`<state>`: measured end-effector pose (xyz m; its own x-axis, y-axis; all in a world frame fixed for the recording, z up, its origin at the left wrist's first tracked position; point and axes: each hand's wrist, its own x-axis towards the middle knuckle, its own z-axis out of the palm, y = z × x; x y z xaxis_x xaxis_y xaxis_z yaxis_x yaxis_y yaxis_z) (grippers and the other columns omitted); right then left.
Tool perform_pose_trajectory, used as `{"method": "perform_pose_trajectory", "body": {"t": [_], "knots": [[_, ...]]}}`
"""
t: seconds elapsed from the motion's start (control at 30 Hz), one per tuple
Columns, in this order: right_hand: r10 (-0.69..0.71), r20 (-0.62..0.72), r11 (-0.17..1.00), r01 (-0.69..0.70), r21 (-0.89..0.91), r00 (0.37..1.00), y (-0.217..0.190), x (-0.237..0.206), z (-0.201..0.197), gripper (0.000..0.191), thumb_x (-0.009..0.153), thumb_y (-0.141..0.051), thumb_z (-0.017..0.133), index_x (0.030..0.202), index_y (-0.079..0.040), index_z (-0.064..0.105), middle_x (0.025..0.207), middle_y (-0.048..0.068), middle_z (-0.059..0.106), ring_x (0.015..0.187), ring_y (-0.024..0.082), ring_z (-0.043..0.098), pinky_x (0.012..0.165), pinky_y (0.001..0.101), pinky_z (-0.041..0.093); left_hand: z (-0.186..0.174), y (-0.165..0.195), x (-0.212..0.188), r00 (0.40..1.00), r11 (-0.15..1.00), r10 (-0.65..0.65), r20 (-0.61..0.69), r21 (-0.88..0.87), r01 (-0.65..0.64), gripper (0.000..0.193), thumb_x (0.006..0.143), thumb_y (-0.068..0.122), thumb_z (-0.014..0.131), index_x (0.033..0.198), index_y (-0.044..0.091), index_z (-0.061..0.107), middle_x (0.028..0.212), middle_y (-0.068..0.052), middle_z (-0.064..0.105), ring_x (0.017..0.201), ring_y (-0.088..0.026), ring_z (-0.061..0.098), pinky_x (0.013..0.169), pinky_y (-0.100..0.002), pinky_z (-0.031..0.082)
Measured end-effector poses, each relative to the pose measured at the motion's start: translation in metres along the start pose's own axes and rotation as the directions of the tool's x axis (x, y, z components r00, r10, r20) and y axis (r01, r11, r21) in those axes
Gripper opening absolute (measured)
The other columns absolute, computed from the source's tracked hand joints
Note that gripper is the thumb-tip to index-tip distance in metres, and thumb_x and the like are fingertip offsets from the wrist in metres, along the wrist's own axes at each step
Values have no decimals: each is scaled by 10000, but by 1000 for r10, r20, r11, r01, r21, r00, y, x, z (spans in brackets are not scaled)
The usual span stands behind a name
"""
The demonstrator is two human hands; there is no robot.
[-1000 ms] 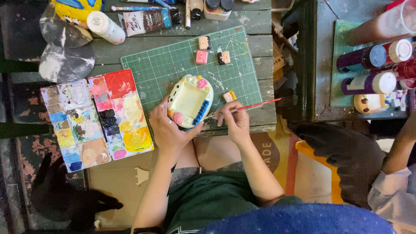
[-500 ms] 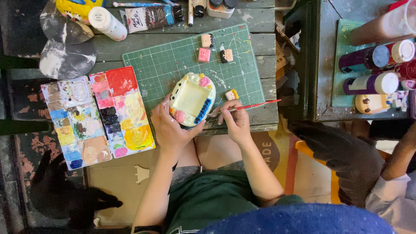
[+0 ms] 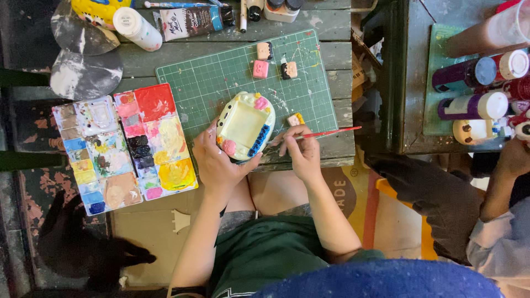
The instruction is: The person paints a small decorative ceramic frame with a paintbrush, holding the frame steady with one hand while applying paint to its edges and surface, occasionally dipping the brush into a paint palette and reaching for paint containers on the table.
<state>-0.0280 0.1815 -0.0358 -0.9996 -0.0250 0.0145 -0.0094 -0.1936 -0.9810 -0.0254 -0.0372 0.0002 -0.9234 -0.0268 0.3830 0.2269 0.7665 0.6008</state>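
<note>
Cream clay makes the little tray [image 3: 245,126] we hold, a rounded box shape with pink bumps and a blue strip on its rim. It sits on the green cutting mat [image 3: 221,77], close to the near edge of the table [image 3: 331,38]. Our left hand [image 3: 216,160] wraps around the tray's lower left side and grips it. Our right hand [image 3: 301,152] pinches a thin red brush [image 3: 326,133]. The brush tip points at the tray's right edge, and the handle sticks out past the mat, toward the table's right edge.

A small yellow piece [image 3: 295,119] lies just beside our right hand. 3 more small pieces [image 3: 273,60] sit farther up the mat, well apart from the tray. The mat between them and the tray is bare, with only paint specks.

Left of the mat lies the paint palette [image 3: 124,146]. It touches the mat's left edge and hangs over the table's near edge. Paint tubes and a white bottle [image 3: 137,27] line the far edge.

Across a dark gap on the right stands another table with purple paint bottles [image 3: 469,88]. Another person's hand [image 3: 513,157] is there, well apart from ours.
</note>
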Motion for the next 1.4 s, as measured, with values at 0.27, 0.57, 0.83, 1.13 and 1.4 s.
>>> {"method": "perform_pose_trajectory", "body": {"t": [0.27,0.57,0.83,1.13,1.4], "knots": [[30,-25,1000,-30,-9,999,1,0,-2,17,1101,-52,500,1107,-38,507,1021,159,709,793,116,641,667,227,468,1,0,-1,1000,1000,17,-21,8,-17,1095,759,608,861,1440,-53,316,1461,-224,544,1269,-415,516,1098,-534,405],[-4,-192,1000,2,-10,981,0,4,1,41,1107,-70,497,1139,-48,511,1032,170,718,685,83,603,569,194,413,1,-1,-1,999,1000,23,-22,6,-23,1105,757,607,862,1459,-48,313,1459,-221,546,1277,-414,514,1105,-540,397],[-101,-186,995,95,-40,977,0,-2,3,88,1116,-56,479,1175,-21,534,1138,191,699,740,109,623,605,217,452,0,-1,-1,1000,1000,-8,-6,0,8,1101,741,607,865,1448,-49,334,1444,-218,553,1266,-409,521,1092,-532,404],[-96,-144,994,88,-62,985,7,-4,5,85,1108,-36,495,1161,-11,557,1173,165,695,765,85,594,634,211,439,-2,1,2,1000,1000,-23,5,4,23,1106,715,589,886,1440,-53,352,1437,-211,561,1239,-411,525,1073,-536,407],[-99,-182,994,87,-73,978,3,-1,5,95,1106,-66,488,1151,-14,554,1143,149,700,744,71,597,609,196,434,-2,2,2,1000,1000,-13,-15,9,13,1099,722,593,886,1432,-57,354,1443,-214,558,1240,-413,527,1075,-533,412]]}}
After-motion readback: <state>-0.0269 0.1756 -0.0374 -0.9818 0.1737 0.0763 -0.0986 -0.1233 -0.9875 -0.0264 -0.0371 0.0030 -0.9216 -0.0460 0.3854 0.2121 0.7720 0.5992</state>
